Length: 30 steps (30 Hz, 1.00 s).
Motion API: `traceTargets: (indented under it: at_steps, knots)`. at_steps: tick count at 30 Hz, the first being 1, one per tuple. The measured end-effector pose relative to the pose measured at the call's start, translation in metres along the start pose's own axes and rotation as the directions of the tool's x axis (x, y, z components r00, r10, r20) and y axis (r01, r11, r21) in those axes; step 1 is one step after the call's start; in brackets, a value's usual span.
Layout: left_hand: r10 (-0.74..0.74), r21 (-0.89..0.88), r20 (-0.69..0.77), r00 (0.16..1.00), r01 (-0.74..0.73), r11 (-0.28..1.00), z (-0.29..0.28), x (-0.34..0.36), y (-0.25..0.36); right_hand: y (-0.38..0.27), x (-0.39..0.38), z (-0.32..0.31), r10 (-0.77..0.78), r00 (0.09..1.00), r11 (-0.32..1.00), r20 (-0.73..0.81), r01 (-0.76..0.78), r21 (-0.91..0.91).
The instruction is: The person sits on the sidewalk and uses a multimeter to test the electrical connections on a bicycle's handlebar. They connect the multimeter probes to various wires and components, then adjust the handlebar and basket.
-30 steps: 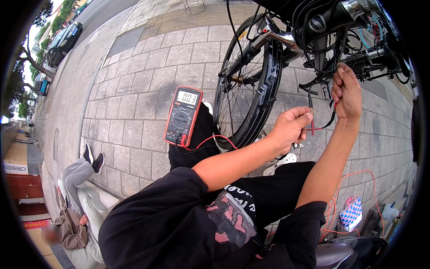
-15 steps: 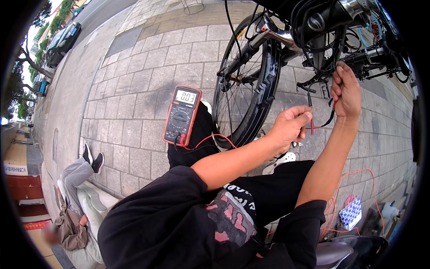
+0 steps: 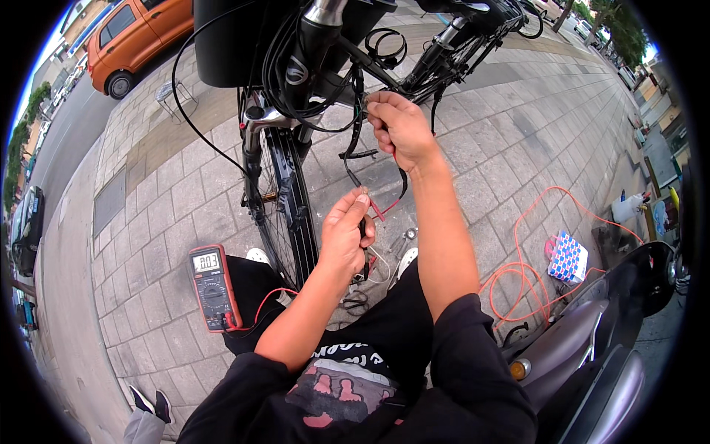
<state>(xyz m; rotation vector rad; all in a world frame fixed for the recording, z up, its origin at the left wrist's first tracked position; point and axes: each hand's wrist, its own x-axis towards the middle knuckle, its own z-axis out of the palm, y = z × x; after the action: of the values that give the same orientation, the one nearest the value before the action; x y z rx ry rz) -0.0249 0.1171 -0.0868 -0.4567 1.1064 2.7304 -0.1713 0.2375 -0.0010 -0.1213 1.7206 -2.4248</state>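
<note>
a patterned box [image 3: 568, 257] in red, blue and white sits on the paving [image 3: 503, 163] at the right, beside a coil of orange cord [image 3: 520, 268]; its contents cannot be made out. farther right stands a white bottle [image 3: 627, 208], too small to read inside. a large black case [image 3: 222, 55] is mounted at the front of the bicycle [image 3: 297, 211], its inside out of sight.

the left hand [image 3: 346, 231] is closed, thumb against forefinger, pinching the tip of a dark cable [image 3: 352, 175], with a red lead [image 3: 379, 213] just beside the fingertips. the right hand [image 3: 403, 127], higher and nearer the frame, is also closed, its thumb and fingertips gripping thin wires [image 3: 365, 103] below the looped black cables [image 3: 279, 70]; exactly which strands it pinches is hard to tell.

the red-edged multimeter [image 3: 214, 290] lies on the person's left thigh, display lit, with red and black leads plugged in at its lower end.
</note>
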Motion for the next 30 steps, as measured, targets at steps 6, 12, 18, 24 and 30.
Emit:
traceTargets:
  at_steps: [6,12,18,24,30]
  knots:
    - [0.011,-0.007,-0.014,1.0,-0.012,1.0,-0.003,-0.005,-0.002,0.001,-0.006,-0.001,0.004,0.999,1.0,0.035,-0.004,0.002]
    - [0.059,-0.004,-0.028,0.998,-0.059,0.998,-0.007,-0.006,-0.005,0.003,-0.009,-0.005,0.008,0.998,1.0,0.065,-0.007,-0.016]
    - [0.077,-0.013,-0.052,0.996,-0.078,0.997,-0.004,-0.008,-0.006,0.004,-0.01,-0.012,0.002,0.998,1.0,0.064,-0.002,0.008]
    - [0.085,0.008,-0.045,0.995,-0.085,0.996,-0.009,-0.01,-0.008,0.01,-0.016,-0.014,0.07,0.997,0.996,0.036,-0.068,-0.06]
    - [0.073,-0.017,-0.054,0.996,-0.074,0.997,-0.011,-0.011,-0.01,0.02,-0.03,-0.021,0.066,0.998,0.96,-0.006,-0.065,-0.272]
